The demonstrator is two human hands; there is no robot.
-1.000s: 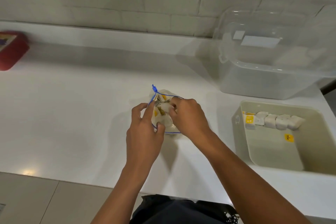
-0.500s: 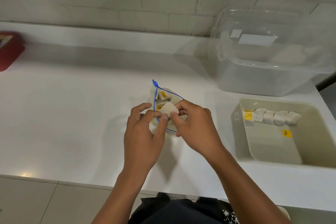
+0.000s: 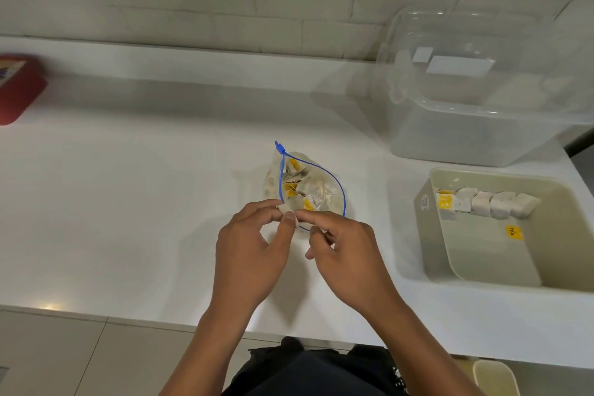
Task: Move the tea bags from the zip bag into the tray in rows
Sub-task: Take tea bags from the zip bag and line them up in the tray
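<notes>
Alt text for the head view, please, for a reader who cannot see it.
Both hands, left and right, pinch one tea bag just in front of the open zip bag on a white counter. To the right, a tray holds one row of tea bags along its far wall.

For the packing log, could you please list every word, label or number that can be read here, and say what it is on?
"TEA", faintly: loose yellow tag on the tray floor.
Yellow tag at the row's left end: dark print, blurred.
Yellow tags in the zip bag: unreadable.
White labels on the clear bin: no visible text.
Red box label: blurred.
</notes>
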